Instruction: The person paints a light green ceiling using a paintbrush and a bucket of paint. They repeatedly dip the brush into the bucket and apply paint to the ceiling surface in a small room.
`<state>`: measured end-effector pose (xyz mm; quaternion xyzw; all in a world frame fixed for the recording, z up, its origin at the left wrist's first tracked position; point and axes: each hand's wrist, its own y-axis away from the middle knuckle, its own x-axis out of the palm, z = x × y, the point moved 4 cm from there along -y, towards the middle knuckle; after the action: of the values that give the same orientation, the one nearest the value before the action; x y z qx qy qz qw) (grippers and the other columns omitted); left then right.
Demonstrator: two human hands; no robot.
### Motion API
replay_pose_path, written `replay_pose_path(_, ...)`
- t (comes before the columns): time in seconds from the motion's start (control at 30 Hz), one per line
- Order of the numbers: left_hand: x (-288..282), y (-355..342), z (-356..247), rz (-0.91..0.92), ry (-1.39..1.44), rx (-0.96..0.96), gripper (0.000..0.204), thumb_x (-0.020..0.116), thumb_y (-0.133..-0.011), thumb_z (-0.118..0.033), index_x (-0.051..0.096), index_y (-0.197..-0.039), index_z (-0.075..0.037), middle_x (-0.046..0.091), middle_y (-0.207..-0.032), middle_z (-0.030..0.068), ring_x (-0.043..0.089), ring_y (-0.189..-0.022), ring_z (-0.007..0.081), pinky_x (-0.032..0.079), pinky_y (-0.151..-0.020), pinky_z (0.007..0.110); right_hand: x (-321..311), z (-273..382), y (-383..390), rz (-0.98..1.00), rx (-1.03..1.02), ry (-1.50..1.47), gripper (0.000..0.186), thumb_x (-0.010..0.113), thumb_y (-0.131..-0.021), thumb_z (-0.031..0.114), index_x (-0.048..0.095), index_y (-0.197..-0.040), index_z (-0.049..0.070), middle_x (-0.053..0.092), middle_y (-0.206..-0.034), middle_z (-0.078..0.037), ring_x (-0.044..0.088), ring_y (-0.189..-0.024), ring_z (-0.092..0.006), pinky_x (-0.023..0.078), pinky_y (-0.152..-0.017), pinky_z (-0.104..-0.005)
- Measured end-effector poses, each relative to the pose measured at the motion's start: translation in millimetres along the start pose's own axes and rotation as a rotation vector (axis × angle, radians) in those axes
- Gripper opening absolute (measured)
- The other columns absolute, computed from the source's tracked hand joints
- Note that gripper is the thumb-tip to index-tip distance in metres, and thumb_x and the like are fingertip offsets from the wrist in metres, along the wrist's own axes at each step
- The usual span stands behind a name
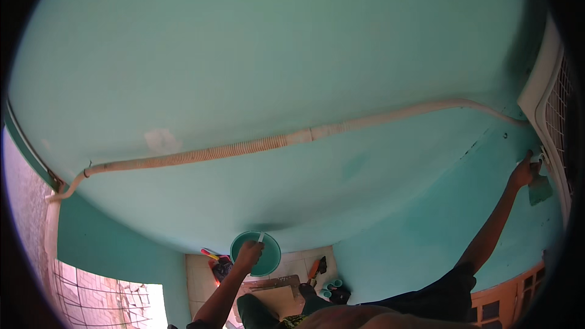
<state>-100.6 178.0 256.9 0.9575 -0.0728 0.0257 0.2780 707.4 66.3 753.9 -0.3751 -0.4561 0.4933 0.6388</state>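
My right hand (pixel 522 173) is stretched far to the right, fingers closed on a wide paintbrush (pixel 540 190). Its flat teal end hangs downward against the turquoise wall (pixel 426 225), close to the edge of a white appliance casing (pixel 542 73). Low in the middle, my left hand (pixel 250 254) is closed at a round teal bucket (pixel 273 263). A short white piece (pixel 261 237) pokes out past its fingers over the bucket's opening; whether it is the bucket's handle I cannot tell.
A beige ribbed hose (pixel 244 147) crosses the wall to the casing. Below, on the tiled floor (pixel 198 277), are a red dustpan (pixel 220 271), an orange-handled tool (pixel 314 269) and teal cups (pixel 332 286). A brown board (pixel 274 283) lies near my legs. Window bars (pixel 103 292) stand lower left.
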Motion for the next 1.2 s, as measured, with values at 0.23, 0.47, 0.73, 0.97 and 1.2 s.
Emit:
replay_pose_path(0.23, 13.5, 53.8, -54.4, 0.014, -0.015, -0.058, 0.019, 0.059, -0.087, -0.019, 0.060, -0.081, -0.001, 0.049, -0.061, 0.0014, 0.043, -0.047, 0.0107, 0.032, -0.042, 0.027, 2.9, 35.0, 51.5, -0.108, 0.331, 0.256, 0.050, 0.066, -0.089, 0.039, 0.059, -0.120, 0.000, 0.062, -0.117, -0.017, 0.058, -0.103, -0.0302, 0.045, -0.087, -0.0416)
replay_pose_path(0.47, 21.7, 94.3, -96.3, 0.114, -0.008, -0.240, 0.018, 0.055, -0.088, -0.011, 0.051, -0.071, -0.006, 0.037, -0.056, -0.0036, 0.032, -0.042, 0.0080, 0.024, -0.040, 0.026, -15.1, -2.4, 89.6, 0.121, 0.370, 0.169, 0.038, 0.050, -0.100, 0.034, 0.055, -0.124, 0.004, 0.061, -0.109, -0.017, 0.058, -0.097, -0.0291, 0.044, -0.085, -0.0414)
replay_pose_path(0.73, 22.6, 134.4, -98.0, 0.256, 0.266, -0.410, 0.026, 0.046, -0.088, -0.012, 0.037, -0.064, -0.014, 0.026, -0.053, -0.0046, 0.022, -0.040, 0.0091, 0.018, -0.039, 0.027, -12.2, 17.8, 112.6, 0.190, 0.482, 0.154, 0.033, 0.054, -0.098, 0.031, 0.056, -0.116, 0.003, 0.059, -0.099, -0.014, 0.056, -0.089, -0.0264, 0.045, -0.079, -0.0397)
replay_pose_path(0.97, 44.3, 157.0, -141.2, 0.135, 0.030, -0.419, 0.025, 0.045, -0.092, -0.015, 0.042, -0.067, -0.013, 0.029, -0.052, -0.0050, 0.024, -0.038, 0.0093, 0.017, -0.037, 0.027, -18.8, 22.3, 117.2, 0.209, 0.534, 0.150, 0.028, 0.057, -0.097, 0.028, 0.057, -0.109, 0.003, 0.058, -0.090, -0.012, 0.054, -0.081, -0.0241, 0.045, -0.074, -0.0382)
replay_pose_path(1.2, 47.4, 182.9, -205.7, 0.102, 0.126, -0.271, 0.017, 0.049, -0.093, -0.018, 0.051, -0.081, -0.007, 0.036, -0.057, -0.0053, 0.031, -0.042, 0.0072, 0.022, -0.038, 0.024, -29.9, 29.9, 117.6, 0.250, 0.505, 0.216, 0.024, 0.061, -0.095, 0.025, 0.058, -0.102, 0.003, 0.056, -0.082, -0.009, 0.053, -0.074, -0.0217, 0.046, -0.070, -0.0367)
